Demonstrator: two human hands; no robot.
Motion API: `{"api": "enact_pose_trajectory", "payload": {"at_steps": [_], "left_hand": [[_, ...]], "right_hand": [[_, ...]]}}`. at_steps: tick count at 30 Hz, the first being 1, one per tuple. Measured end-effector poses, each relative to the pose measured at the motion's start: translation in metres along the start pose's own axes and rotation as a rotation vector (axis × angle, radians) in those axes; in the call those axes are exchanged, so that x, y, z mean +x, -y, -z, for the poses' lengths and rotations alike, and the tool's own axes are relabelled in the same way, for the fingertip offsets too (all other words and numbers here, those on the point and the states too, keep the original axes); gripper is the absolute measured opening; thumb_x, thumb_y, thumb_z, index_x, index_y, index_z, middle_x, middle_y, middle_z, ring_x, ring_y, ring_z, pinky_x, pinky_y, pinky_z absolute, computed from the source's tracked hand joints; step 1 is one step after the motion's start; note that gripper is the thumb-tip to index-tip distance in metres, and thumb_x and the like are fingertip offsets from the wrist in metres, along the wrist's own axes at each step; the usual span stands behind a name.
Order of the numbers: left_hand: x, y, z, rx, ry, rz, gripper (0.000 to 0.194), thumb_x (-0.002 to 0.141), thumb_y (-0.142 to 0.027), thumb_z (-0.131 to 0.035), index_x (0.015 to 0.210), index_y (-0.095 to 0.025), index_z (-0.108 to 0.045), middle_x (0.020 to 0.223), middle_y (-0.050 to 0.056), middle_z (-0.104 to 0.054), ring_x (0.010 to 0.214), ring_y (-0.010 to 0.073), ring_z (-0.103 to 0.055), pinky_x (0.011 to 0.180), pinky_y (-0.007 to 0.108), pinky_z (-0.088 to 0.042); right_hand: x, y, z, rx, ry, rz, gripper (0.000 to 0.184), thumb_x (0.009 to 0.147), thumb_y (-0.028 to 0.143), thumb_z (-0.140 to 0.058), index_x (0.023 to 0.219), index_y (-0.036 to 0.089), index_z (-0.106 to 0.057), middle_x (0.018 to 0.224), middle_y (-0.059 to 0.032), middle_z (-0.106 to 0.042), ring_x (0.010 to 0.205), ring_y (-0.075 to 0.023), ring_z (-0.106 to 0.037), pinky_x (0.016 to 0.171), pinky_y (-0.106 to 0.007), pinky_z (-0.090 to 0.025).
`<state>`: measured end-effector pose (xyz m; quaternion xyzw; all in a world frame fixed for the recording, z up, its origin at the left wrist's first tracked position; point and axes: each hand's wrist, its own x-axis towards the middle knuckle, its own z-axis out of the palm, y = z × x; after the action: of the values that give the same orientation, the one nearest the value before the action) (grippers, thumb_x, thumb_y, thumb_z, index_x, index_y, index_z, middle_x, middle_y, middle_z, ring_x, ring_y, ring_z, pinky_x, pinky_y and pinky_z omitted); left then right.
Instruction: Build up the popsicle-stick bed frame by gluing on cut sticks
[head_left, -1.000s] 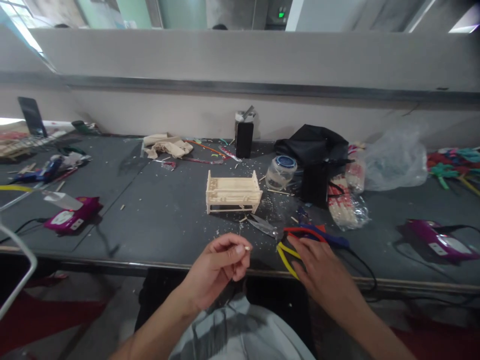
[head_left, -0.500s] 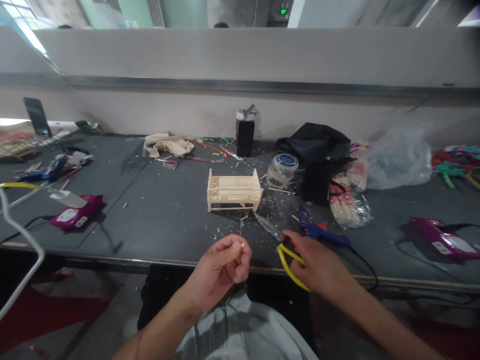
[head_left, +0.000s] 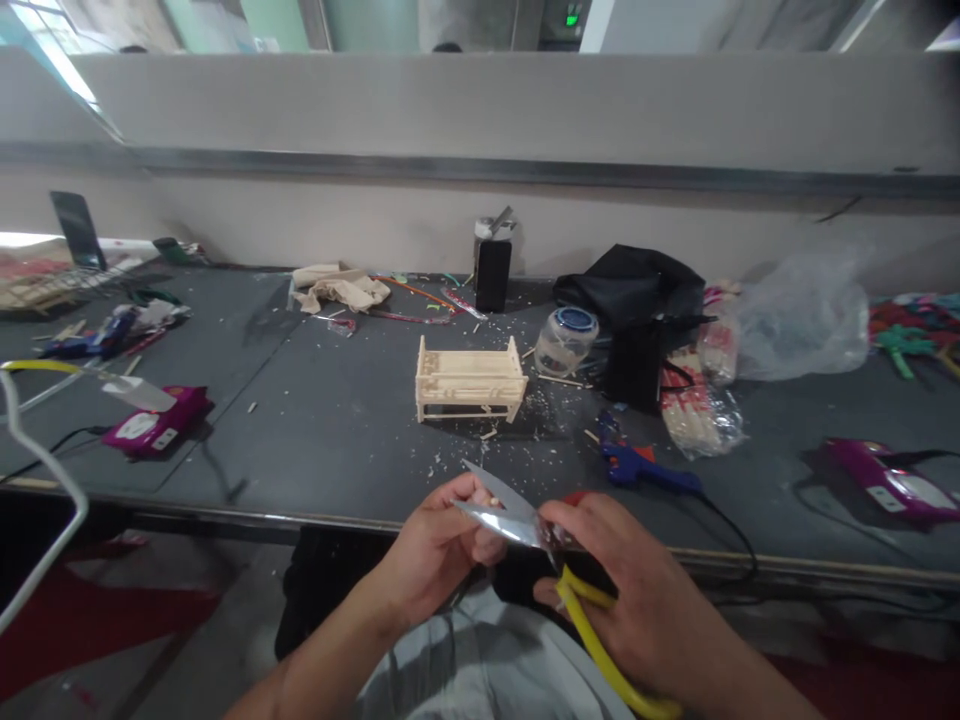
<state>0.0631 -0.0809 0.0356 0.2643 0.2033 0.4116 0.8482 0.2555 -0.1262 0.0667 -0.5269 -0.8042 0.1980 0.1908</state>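
Scissors [head_left: 517, 522] with yellow handles are gripped in my right hand [head_left: 630, 580], their blades spread apart and pointing left. My left hand [head_left: 442, 540] is closed in a pinch on a small wooden stick, whose pale end [head_left: 493, 501] shows between the two blades. The rest of that stick is hidden by fingers and blades. Beyond both hands, a miniature bed-like frame [head_left: 471, 378] made of thin wooden sticks stands upright on the dark table [head_left: 322, 430]. Neither hand touches the frame.
A blue glue gun [head_left: 645, 470] lies beyond my right hand. Farther back are a lidded plastic jar [head_left: 565, 345], a black bag [head_left: 637, 285], packaged sticks [head_left: 686, 400] and a black phone-like block [head_left: 492, 275]. Purple power boxes sit left [head_left: 157, 425] and right [head_left: 885, 478]. Pale scraps are scattered around.
My right hand has lifted the scissors off the table area beside the frame and swung them left to my left hand. Their blades have opened around the stick's end.
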Motion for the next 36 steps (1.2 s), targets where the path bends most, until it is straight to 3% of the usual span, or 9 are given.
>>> {"api": "enact_pose_trajectory", "payload": {"at_steps": [6,12,23,30,36], "left_hand": [[0.0,0.001,0.003,0.025,-0.023,-0.002,0.016,0.075,-0.011,-0.06,0.064,-0.014,-0.049,0.053,-0.002,-0.045,0.051,0.0088,-0.039,0.056,0.024,-0.028],[0.001,0.002,0.001,0.051,-0.039,-0.006,0.015,0.076,-0.02,-0.065,0.068,-0.013,-0.054,0.052,-0.003,-0.043,0.05,0.0081,-0.038,0.055,0.024,-0.028],[0.0,0.006,0.0,0.056,-0.054,-0.033,0.021,0.078,-0.022,-0.065,0.064,-0.014,-0.052,0.05,-0.003,-0.044,0.049,0.0084,-0.038,0.055,0.024,-0.027],[-0.001,0.006,0.003,0.031,-0.015,-0.032,0.023,0.081,-0.027,-0.064,0.067,-0.014,-0.051,0.051,-0.003,-0.045,0.05,0.0085,-0.038,0.055,0.024,-0.028],[-0.001,0.003,0.004,0.028,-0.078,0.009,0.018,0.076,-0.02,-0.065,0.066,-0.014,-0.051,0.05,-0.002,-0.047,0.047,0.0079,-0.04,0.052,0.023,-0.028]], "right_hand": [[-0.001,-0.005,-0.001,-0.065,-0.012,0.056,0.034,0.085,0.018,-0.054,0.117,0.025,-0.045,0.092,-0.0034,-0.051,0.084,-0.0191,-0.054,0.075,-0.033,-0.046],[-0.003,-0.005,-0.003,-0.197,-0.029,0.053,0.051,0.071,0.005,-0.055,0.117,0.024,-0.047,0.091,-0.005,-0.053,0.083,-0.0212,-0.054,0.07,-0.032,-0.046],[-0.006,-0.013,-0.011,-0.403,-0.127,0.123,0.049,0.07,0.011,-0.053,0.118,0.021,-0.051,0.083,-0.0049,-0.058,0.071,-0.0185,-0.057,0.06,-0.027,-0.044],[-0.007,-0.016,-0.016,-0.303,-0.095,0.102,0.05,0.073,0.009,-0.051,0.121,0.021,-0.048,0.084,-0.0035,-0.06,0.073,-0.0174,-0.06,0.066,-0.027,-0.046],[-0.005,-0.009,-0.012,-0.157,-0.094,0.089,0.046,0.07,0.007,-0.051,0.114,0.023,-0.052,0.087,-0.0043,-0.057,0.079,-0.0191,-0.057,0.07,-0.029,-0.047]]}}
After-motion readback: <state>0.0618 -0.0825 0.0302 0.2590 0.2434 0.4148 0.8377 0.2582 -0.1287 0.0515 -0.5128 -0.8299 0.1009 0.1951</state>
